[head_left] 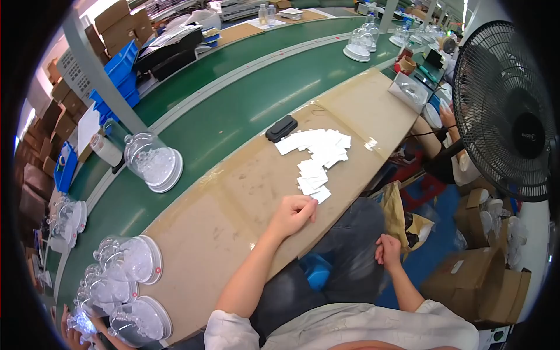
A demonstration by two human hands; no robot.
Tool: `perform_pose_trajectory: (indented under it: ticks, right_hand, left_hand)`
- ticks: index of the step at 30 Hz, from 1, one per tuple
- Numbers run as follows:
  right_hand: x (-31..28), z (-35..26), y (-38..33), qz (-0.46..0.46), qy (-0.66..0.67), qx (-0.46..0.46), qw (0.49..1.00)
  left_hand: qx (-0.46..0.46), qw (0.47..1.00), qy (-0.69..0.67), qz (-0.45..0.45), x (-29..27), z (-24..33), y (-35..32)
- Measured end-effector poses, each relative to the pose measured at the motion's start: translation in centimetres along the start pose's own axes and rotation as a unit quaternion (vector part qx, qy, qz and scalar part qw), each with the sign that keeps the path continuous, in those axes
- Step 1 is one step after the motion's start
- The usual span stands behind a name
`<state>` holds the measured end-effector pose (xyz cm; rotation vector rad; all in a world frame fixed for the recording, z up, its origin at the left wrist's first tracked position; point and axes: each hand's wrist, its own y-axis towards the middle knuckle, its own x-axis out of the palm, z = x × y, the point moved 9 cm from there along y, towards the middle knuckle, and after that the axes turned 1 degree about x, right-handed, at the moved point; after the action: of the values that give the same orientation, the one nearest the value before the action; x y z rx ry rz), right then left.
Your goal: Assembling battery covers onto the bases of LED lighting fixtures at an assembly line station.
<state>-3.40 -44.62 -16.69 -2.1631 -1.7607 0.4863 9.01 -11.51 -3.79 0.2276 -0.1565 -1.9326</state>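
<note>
My left hand (293,214) rests on the brown table in a loose fist. It sits at the near end of a pile of small white paper cards (318,154), close against the lowest card, and nothing shows in its fingers. Over my right thigh, off the table's edge, my right hand (388,252) hangs with its fingers curled, nothing visible in them. Spread in an uneven, overlapping trail, the cards run away from my left fist. A black oblong case (281,128) lies beside their far end.
Clear domes on white bases (153,162) stand on the green conveyor (233,122) and at the table's left end. A black fan (504,111) rises at right above cardboard boxes (466,280). Other people's hands work at lower left (76,326) and far right (448,114).
</note>
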Motion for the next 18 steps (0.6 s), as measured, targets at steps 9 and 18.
perform_pose_trajectory:
  ticks: [9,18]
  right_hand:
    - [0.4,-0.1,-0.2,0.009,-0.011,-0.014,1.000]
    - [0.3,0.1,-0.4,0.033,0.001,-0.041,0.999]
  left_hand:
    - [-0.056,0.994,-0.086,0.021,-0.1,-1.5,-0.4]
    - [-0.032,0.993,0.113,-0.029,1.2,-1.2,-0.6]
